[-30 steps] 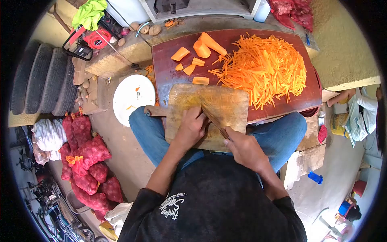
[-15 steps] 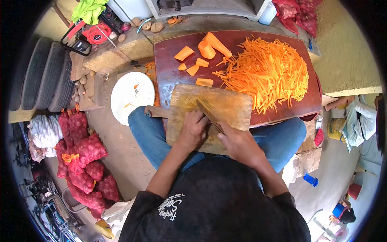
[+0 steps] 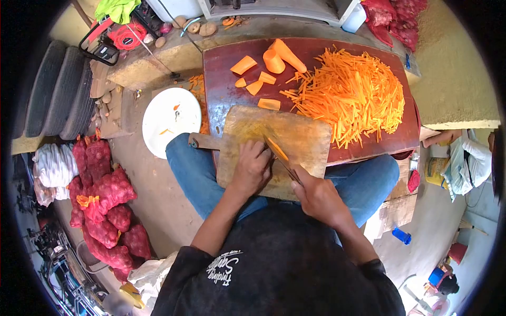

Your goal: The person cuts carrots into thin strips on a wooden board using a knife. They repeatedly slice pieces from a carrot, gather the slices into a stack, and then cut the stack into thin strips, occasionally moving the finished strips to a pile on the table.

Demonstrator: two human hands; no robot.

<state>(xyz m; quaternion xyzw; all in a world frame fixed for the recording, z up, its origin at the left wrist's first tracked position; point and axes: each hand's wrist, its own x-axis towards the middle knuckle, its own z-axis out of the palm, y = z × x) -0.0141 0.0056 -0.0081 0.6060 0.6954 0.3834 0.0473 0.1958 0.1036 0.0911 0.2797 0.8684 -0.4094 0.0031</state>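
A wooden cutting board (image 3: 305, 139) with a short handle lies across my lap against the table edge. On it, my left hand (image 3: 253, 166) is closed with curled fingers; whatever they press on is hidden beneath them. My right hand (image 3: 322, 199) grips a knife (image 3: 291, 171), its blade slanting up and left past my left fingertips. An orange carrot slice (image 3: 278, 149) shows along the right side of the blade. Beyond the board, several peeled carrot pieces (image 3: 274, 62) rest on the dark red table (image 3: 221, 79), left of a big heap of carrot sticks (image 3: 353, 97).
A white plate (image 3: 158, 124) with a few scraps sits on the floor at left. Red mesh sacks (image 3: 110, 195) and stacked tyres (image 3: 50, 95) stand further left. A concrete ledge (image 3: 153, 63) runs behind the table. A blue object (image 3: 401, 235) lies at right.
The knife has tilted and shifted slightly right with my right hand, and a carrot slice now shows beside the blade. My left hand stays about where it was.
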